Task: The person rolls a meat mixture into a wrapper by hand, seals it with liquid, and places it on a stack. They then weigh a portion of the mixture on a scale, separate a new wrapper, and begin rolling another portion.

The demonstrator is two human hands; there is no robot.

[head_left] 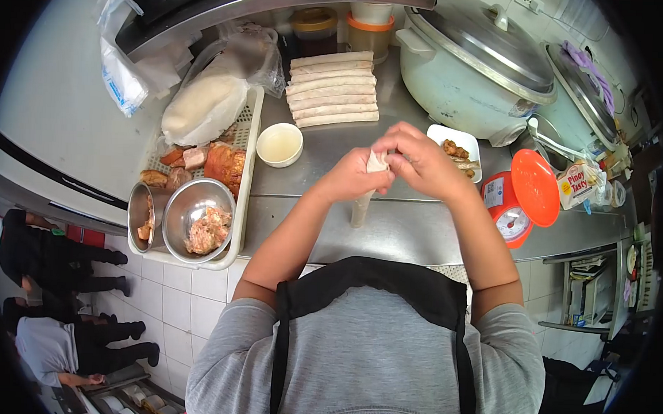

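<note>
Both my hands meet over the steel counter, pinching the upper end of a pale rolled wrapper [361, 208] whose lower end hangs toward me. My left hand [354, 176] closes on it from the left side. My right hand [418, 160] has its thumb and fingers at the wrapper's top. Behind them lies a row of several pale rolls [333, 89]. A small white bowl [280, 145] of pale liquid stands to the left of my hands. Farther left, a steel bowl [198, 220] holds minced filling [209, 230].
A white plastic tray [250, 142] on the left carries meat and a bagged dough-like mass. At the right stand a plate [475, 139] of browned pieces, an orange scale [508, 213] and large lidded pots [467, 88]. Two people [46, 336] are at the lower left.
</note>
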